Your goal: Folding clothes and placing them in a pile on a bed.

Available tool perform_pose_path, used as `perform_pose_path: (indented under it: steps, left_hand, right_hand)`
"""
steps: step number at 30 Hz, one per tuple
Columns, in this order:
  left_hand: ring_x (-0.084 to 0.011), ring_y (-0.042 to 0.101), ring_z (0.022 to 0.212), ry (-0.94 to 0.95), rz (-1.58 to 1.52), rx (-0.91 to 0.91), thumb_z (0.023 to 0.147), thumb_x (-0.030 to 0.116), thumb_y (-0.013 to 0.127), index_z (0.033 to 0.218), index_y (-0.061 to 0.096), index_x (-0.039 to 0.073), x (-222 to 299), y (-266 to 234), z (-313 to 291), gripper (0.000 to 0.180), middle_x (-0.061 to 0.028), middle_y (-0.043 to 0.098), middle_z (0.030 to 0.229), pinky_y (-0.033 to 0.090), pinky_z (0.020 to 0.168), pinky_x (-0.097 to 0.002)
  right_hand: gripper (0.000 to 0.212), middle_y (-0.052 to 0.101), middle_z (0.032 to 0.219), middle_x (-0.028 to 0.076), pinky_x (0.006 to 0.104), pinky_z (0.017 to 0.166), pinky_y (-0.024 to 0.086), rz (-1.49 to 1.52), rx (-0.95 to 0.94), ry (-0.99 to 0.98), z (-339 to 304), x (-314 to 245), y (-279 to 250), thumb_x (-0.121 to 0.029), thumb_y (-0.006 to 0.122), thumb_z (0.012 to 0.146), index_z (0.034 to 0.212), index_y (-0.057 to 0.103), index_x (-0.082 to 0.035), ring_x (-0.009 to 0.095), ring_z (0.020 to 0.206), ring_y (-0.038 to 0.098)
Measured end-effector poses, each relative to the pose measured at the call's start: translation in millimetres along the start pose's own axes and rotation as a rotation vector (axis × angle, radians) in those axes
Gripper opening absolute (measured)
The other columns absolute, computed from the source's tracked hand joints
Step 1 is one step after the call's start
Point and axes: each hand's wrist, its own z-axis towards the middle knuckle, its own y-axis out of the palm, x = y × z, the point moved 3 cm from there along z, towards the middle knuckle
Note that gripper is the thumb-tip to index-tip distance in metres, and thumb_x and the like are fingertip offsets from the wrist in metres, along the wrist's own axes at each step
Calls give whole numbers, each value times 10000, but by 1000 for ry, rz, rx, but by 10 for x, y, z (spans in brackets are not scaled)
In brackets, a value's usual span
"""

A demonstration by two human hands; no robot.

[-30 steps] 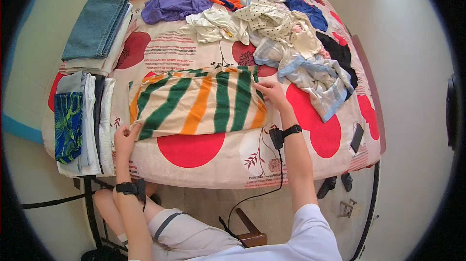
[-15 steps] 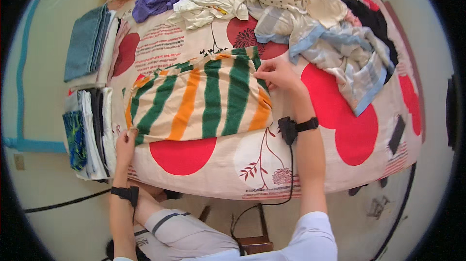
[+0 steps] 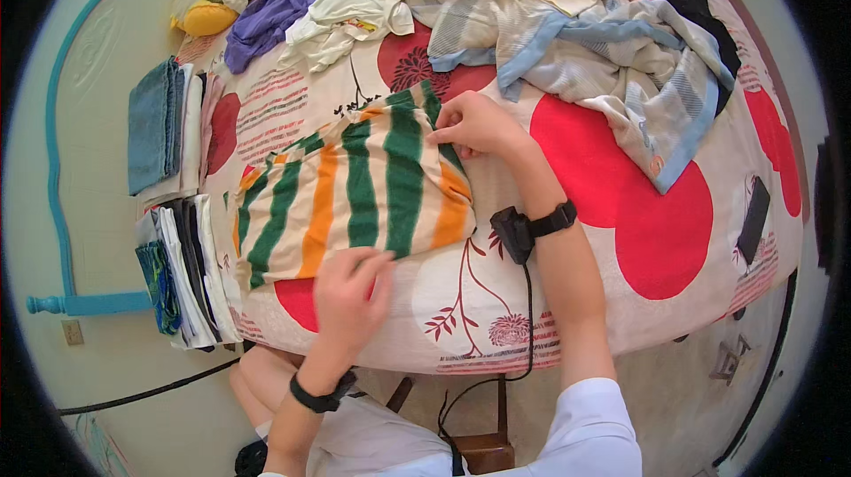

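Observation:
A garment with green, orange and cream stripes (image 3: 341, 184) lies folded on the bed in front of me. My right hand (image 3: 479, 127) pinches its upper right corner between thumb and fingers. Just below the garment's lower edge, near its middle, my left hand (image 3: 350, 300) hovers with loosely bent fingers and nothing visible in them. Its fingertips are slightly smeared and come close to the striped cloth. What kind of garment it is cannot be made out.
Folded jeans (image 3: 155, 127) and a row of folded clothes (image 3: 191, 273) stand along the left edge. Rumpled clothes fill the far side, including a purple piece (image 3: 270, 20) and a blue-edged grey cloth (image 3: 620, 78). A black phone-like object (image 3: 753, 220) lies at right on the patterned sheet (image 3: 665, 255).
My left hand has let go of the garment's lower left corner and moved right, toward the middle of its lower edge. My right hand keeps its pinch on the upper right corner.

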Motion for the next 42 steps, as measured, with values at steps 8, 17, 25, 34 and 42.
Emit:
perform_pose_path:
  steps: [8, 17, 25, 34, 42]
  left_hand:
    - [-285, 618, 869, 57, -5, 21, 775, 127, 778, 1046, 693, 51, 274, 589, 397, 294, -96, 637, 968, 494, 759, -386]
    - [-213, 624, 625, -149, -243, 28, 873, 183, 753, 926, 675, 21, 262, 588, 614, 187, -82, 646, 732, 492, 598, -324]
    - [-144, 524, 565, -495, -221, -134, 916, 301, 707, 843, 607, -25, 200, 855, 1065, 349, -70, 593, 635, 444, 565, -313]
    - [-200, 541, 567, -326, -395, 104, 904, 167, 665, 782, 535, -16, 188, 754, 1096, 255, -96, 544, 683, 450, 560, -343]
    - [-329, 491, 1007, -203, -227, 153, 875, 119, 694, 830, 570, 14, 238, 652, 1018, 168, -137, 559, 1007, 401, 878, -422]
  right_hand:
    - [235, 673, 632, 94, 291, 478, 512, 37, 115, -50, 31, -18, 7, -210, 752, 831, 873, 727, 20, 150, 489, 646]
    - [224, 702, 687, 94, 288, 502, 532, -168, 84, -9, -136, -179, -95, -175, 752, 841, 819, 690, 39, 157, 541, 680]
    - [235, 727, 774, 100, 296, 540, 554, -148, -208, 106, -189, -167, -22, -180, 646, 920, 891, 699, 48, 183, 600, 716]
    - [470, 705, 785, 174, 350, 508, 610, -93, -100, 120, -233, -334, 5, -343, 530, 1001, 927, 642, 108, 257, 643, 731]
    - [560, 682, 813, 176, 363, 507, 614, 94, -296, 18, -196, -417, 206, -427, 572, 976, 955, 611, 132, 255, 647, 713]
